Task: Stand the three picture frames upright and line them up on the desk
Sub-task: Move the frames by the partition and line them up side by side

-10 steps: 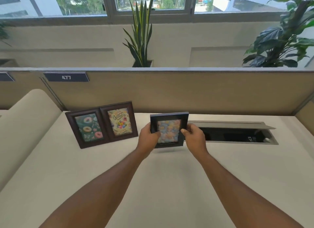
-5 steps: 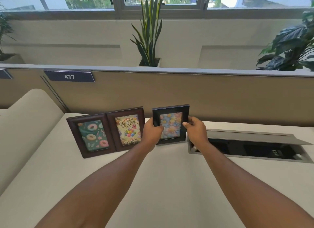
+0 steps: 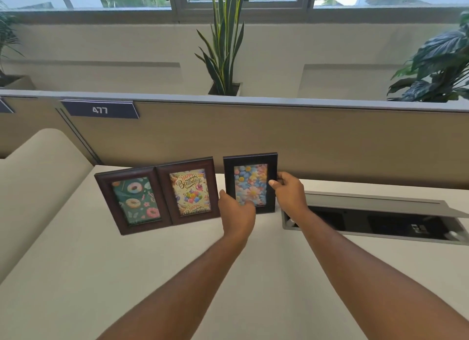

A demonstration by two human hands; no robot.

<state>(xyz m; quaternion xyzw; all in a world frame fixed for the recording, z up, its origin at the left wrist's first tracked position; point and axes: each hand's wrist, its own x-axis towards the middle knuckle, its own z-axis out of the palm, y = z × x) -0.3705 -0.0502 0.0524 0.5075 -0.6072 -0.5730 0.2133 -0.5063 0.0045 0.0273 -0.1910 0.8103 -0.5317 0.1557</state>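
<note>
Frames sit in a row at the back of the desk [image 3: 76,276], close in front of the partition [image 3: 304,146]: the donut frame [image 3: 132,200] on the left, the birthday frame [image 3: 190,191] touching it edge to edge, and the flower frame [image 3: 250,182] a narrow gap to the right, held between both your hands. Your left hand [image 3: 237,211] is closed on its lower left corner, fingers curled around and covering part of the picture. Your right hand [image 3: 289,193] pinches the right edge, thumb on the front of the moulding, the other fingers hidden behind.

The two brown frames already stand, leaning back. The black one looks upright but reads a little higher and further back than its neighbours, and its bottom edge is partly hidden by your left hand, so you cannot tell whether it rests on the desk.

To finish well, bring its bottom edge into line with the other two and match their backward lean. Check that the stand behind, which is out of sight, is braced before you loosen your grip. Let go with one hand first and feel whether it holds. Mind the open cable tray [image 3: 375,220] just to the right; keep the frame's foot off its rim.
</note>
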